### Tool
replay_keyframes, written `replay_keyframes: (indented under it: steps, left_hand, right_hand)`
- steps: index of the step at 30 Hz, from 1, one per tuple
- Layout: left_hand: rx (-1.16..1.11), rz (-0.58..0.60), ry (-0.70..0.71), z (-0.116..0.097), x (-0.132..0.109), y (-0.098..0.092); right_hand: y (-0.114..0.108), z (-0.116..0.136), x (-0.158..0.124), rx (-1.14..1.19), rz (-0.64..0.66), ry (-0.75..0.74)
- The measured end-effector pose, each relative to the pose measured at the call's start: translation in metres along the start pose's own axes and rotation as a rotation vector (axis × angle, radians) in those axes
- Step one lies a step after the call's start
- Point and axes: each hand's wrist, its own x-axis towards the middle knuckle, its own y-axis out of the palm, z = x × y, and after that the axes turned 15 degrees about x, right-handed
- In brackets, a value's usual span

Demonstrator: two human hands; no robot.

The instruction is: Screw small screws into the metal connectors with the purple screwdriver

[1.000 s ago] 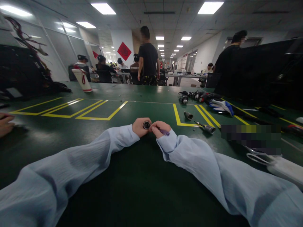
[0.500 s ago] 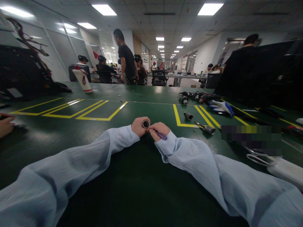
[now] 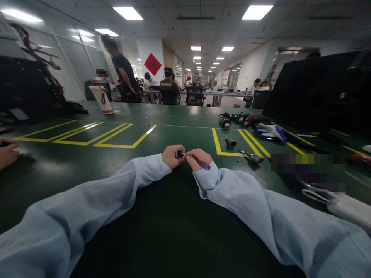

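Note:
My left hand [image 3: 171, 156] is closed around a dark, round metal connector [image 3: 179, 154], its open ring end turned towards me. In my right hand [image 3: 200, 157] is a thin screwdriver with a purple handle [image 3: 203, 165], gripped between the fingertips. The slim shaft reaches to the connector's open end; whether its tip touches the inside is too small to tell. Both hands are held close together above the green table [image 3: 139, 231]. To their right lie a similar metal shell [image 3: 231, 142] and another metal piece with a thin rod [image 3: 252, 157].
Cables with connectors [image 3: 232, 120] and a blue-white glove [image 3: 271, 132] lie at the back right, near a black monitor [image 3: 319, 85]. A white cup [image 3: 101, 99] stands at the back left. Another person's hand [image 3: 8, 153] is at the left edge.
My right hand has shifted slightly right, and the screwdriver's shaft now shows at the connector's opening. The connector has turned slightly. In the background a walking person has moved left.

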Motion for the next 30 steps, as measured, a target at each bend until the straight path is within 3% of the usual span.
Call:
replay_keyframes:
  steps: [5, 11, 20, 30]
  left_hand:
    - [0.044, 0.045, 0.058, -0.005, -0.002, -0.001]
    - [0.287, 0.164, 0.161, -0.017, -0.005, -0.001]
    - [0.585, 0.304, 0.245, -0.041, -0.002, 0.008]
    - [0.97, 0.334, 0.526, -0.059, 0.015, 0.008]
  right_hand:
    - [-0.012, -0.009, 0.006, 0.276, -0.195, 0.236]
    - [-0.031, -0.029, 0.001, 0.364, -0.357, 0.485]
    - [-0.031, -0.054, -0.005, 0.482, -0.361, 0.583]
    - [-0.029, -0.059, -0.005, 0.479, -0.364, 0.542]
